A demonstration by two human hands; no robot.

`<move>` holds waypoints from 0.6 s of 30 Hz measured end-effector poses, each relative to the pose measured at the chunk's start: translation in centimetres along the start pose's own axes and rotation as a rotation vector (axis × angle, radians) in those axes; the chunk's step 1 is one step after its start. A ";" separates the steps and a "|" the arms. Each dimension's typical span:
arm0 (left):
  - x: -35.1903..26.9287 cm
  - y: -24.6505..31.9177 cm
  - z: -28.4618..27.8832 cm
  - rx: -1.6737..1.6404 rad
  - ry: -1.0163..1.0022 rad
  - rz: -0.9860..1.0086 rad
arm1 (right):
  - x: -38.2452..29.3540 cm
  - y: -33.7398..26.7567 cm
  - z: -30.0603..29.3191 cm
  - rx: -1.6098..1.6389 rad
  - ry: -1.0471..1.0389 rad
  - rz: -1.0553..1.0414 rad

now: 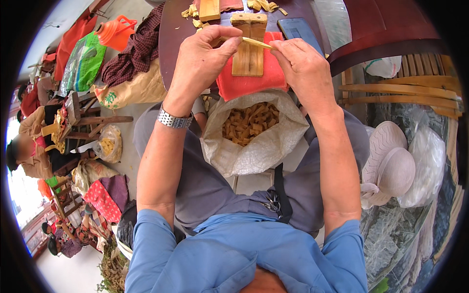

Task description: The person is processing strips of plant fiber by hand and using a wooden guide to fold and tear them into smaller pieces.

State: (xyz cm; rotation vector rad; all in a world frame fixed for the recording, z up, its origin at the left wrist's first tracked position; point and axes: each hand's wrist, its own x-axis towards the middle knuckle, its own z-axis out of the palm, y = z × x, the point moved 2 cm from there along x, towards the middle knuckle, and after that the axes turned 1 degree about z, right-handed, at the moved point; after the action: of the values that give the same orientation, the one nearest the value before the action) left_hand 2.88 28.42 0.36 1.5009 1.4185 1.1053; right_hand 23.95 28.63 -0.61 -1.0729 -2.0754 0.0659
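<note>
A thin yellowish strip (pixel 257 43), perhaps of bark or root, stretches between my two hands. My left hand (pixel 210 55), with a metal watch on the wrist, pinches one end between thumb and fingertips. At the other end, my right hand (pixel 304 67) grips the strip. Just beneath it lies a grooved wooden board (pixel 248 60) with a raised crosspiece at its far end. The board rests on a folded red cloth (pixel 234 86) at the table's near edge. Between my knees stands a white woven sack (pixel 253 161) holding many short brown pieces (pixel 249 122).
On the dark table (pixel 174 47) lie a wooden block (pixel 209 10), yellow scraps (pixel 261 5) and a phone (pixel 298 31). A sun hat (pixel 394 170) and plastic bag (pixel 425 168) are at right, beside a wooden chair (pixel 403 89). Other people (pixel 36 154) sit at left.
</note>
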 end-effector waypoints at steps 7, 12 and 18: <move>0.6 -0.8 0.6 0.212 0.047 0.126 | 0.4 -0.2 0.3 -0.035 -0.037 0.073; -0.3 -2.4 -0.9 0.527 0.040 0.054 | -1.8 0.8 0.9 -0.093 -0.220 0.188; -6.9 -0.3 -1.9 0.160 -0.095 -0.004 | -3.8 -3.0 -1.5 0.297 -0.225 0.329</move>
State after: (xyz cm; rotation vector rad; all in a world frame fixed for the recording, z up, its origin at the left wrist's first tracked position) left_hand 0.97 21.47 0.16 1.6396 1.4710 0.9240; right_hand 24.20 23.62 -0.83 -1.2505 -1.9802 0.6641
